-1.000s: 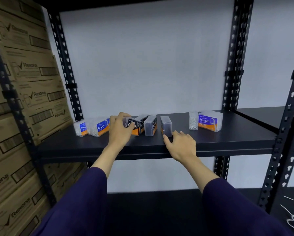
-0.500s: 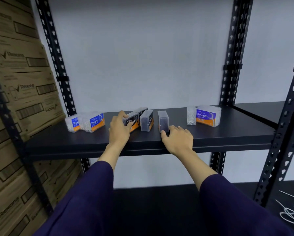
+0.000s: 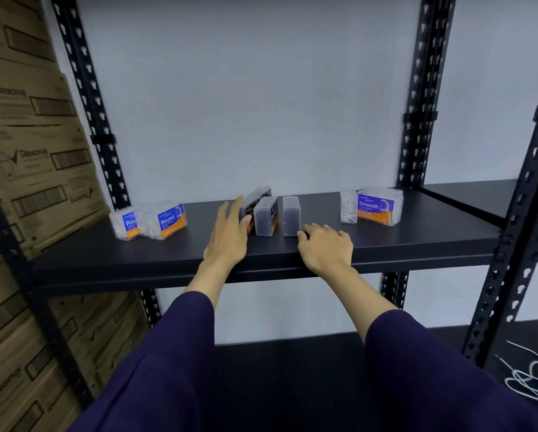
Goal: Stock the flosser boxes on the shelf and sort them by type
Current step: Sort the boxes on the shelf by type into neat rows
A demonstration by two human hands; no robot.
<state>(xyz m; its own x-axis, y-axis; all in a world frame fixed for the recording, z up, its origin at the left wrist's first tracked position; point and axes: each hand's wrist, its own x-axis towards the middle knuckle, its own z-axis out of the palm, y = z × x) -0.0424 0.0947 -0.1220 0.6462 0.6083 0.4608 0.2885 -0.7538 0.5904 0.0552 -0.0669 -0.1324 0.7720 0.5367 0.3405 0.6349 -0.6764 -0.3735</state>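
A black shelf (image 3: 417, 241) carries flosser boxes in three groups. Two clear "Round" boxes (image 3: 168, 219) stand at its left. Several dark boxes (image 3: 266, 215) stand end-on in the middle. Two clear "Smooth" boxes (image 3: 377, 207) stand at the right. My left hand (image 3: 227, 235) has straight fingers along the left side of the leftmost dark box (image 3: 248, 208), and its thumb touches that box. My right hand (image 3: 325, 244) rests on the shelf's front edge, fingertips at the foot of the rightmost dark box (image 3: 291, 215).
Stacked cardboard cartons (image 3: 27, 182) fill the left side. Black perforated uprights (image 3: 417, 120) frame the bay. Another shelf (image 3: 467, 198) adjoins on the right. White cords (image 3: 536, 381) lie at the bottom right. A dark lower shelf (image 3: 292, 353) runs beneath my arms.
My left hand held the leftmost dark box tilted; the box now stands against the others and the fingers have straightened. My right hand has barely moved.
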